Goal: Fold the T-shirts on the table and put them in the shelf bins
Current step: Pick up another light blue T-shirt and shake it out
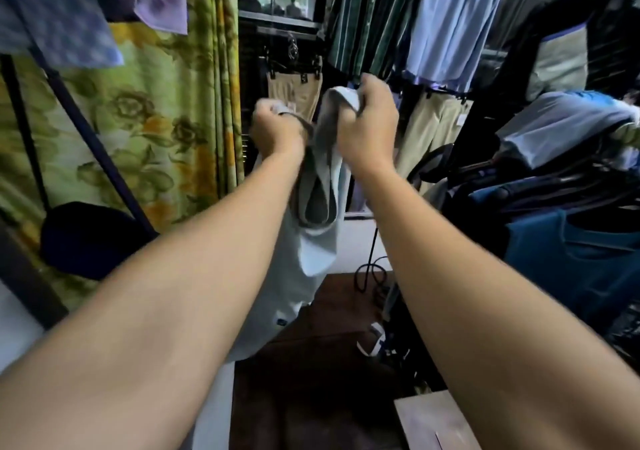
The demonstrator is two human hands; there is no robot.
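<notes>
A pale grey-blue T-shirt (pixel 304 252) hangs in the air in front of me, its collar near the top and its body draping down to about knee height. My left hand (pixel 277 129) grips one upper edge of the shirt in a fist. My right hand (pixel 369 120) grips the other upper edge, with a fold of cloth bunched over its fingers. Both arms are stretched forward and the two hands are close together. No shelf bins show in this view.
A green floral curtain (pixel 138 120) hangs at the left. Striped and light blue shirts (pixel 450 24) and beige trousers (pixel 294 93) hang on racks ahead. Dark blue garments (pixel 571 262) crowd the right. A dark wooden surface (pixel 311 363) lies below, with cables (pixel 370 276).
</notes>
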